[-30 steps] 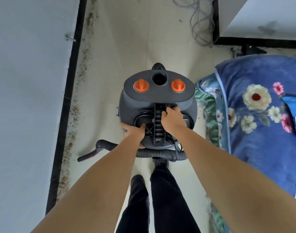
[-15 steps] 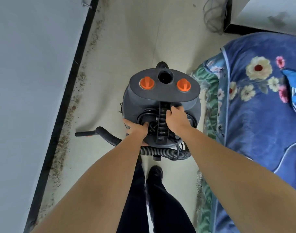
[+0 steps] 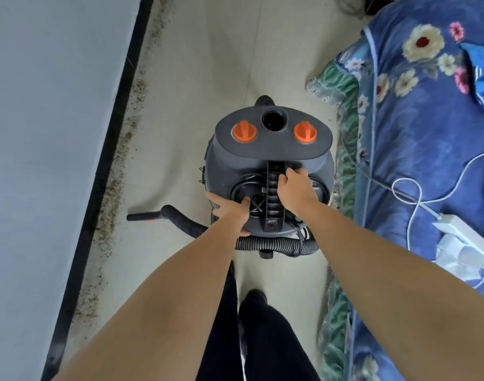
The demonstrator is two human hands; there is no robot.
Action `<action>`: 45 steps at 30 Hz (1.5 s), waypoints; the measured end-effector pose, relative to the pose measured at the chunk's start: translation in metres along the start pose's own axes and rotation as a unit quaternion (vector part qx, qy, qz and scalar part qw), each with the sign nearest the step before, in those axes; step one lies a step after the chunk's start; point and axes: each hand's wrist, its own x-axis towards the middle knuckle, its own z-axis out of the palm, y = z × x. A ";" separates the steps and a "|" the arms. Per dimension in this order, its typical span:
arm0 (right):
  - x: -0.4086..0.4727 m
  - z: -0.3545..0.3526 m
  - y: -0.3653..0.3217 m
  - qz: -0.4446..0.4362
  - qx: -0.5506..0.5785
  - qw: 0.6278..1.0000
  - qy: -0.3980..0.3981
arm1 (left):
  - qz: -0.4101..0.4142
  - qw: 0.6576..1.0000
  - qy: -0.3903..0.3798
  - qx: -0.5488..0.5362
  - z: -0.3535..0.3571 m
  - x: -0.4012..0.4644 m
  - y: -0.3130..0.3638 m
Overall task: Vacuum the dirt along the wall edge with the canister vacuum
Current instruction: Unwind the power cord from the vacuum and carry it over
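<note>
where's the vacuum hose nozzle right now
In the head view the black hose nozzle lies on the pale floor left of the grey canister vacuum, pointing toward the brown dirt strip along the wall.

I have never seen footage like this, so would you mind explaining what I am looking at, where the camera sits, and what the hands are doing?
The camera is worn on the person's head and looks down, so the two bare arms reach out from the bottom of the picture. The dark round machine is a canister vacuum standing on the pale floor. The right hand grips its ribbed carry handle; the left hand holds the body's near edge. The ribbed hose curls behind the vacuum, and its nozzle lies on the floor, pointing at the wall. Brown dirt lines the black baseboard. A flowered blue bedspread is on the right.
</note>
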 end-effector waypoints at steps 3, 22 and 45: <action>-0.036 0.021 0.017 -0.008 -0.001 1.000 0.002 | -0.007 1.000 -0.002 -0.019 -0.004 -0.009 -0.044; -0.236 0.132 0.109 0.049 0.033 0.998 0.014 | 0.043 0.997 -0.032 0.055 -0.050 -0.060 -0.266; -0.297 0.145 0.145 -0.112 -0.242 0.959 -0.099 | 0.263 0.944 0.040 0.195 -0.036 -0.114 -0.366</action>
